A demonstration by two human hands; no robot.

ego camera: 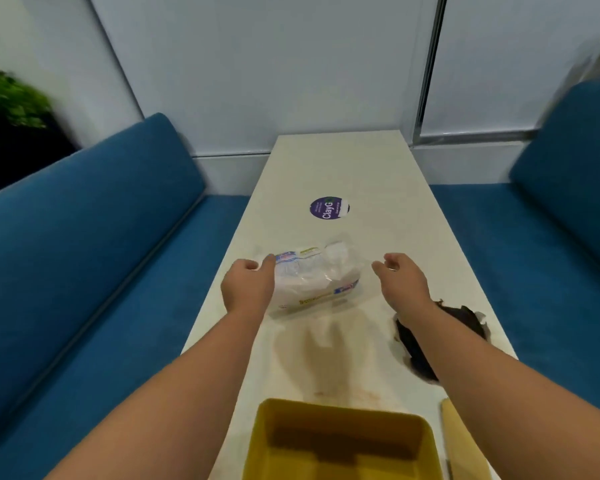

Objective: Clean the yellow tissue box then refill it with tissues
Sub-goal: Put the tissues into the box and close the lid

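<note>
The yellow tissue box (pixel 340 441) stands open and empty at the near edge of the white table (pixel 343 168). Further out lies a plastic-wrapped tissue pack (pixel 317 277). My left hand (pixel 248 287) grips the pack's left end with curled fingers. My right hand (pixel 400 280) hovers just right of the pack, fingers loosely curled, holding nothing. A pale wooden lid (pixel 463 441) lies right of the box, partly cut off by the frame.
A dark brown cloth (pixel 465 318) lies on the table under my right forearm. A round purple sticker (pixel 329 207) sits further up the table. Blue sofas (pixel 84 254) flank both sides. A plant (pixel 7 102) stands at the far left.
</note>
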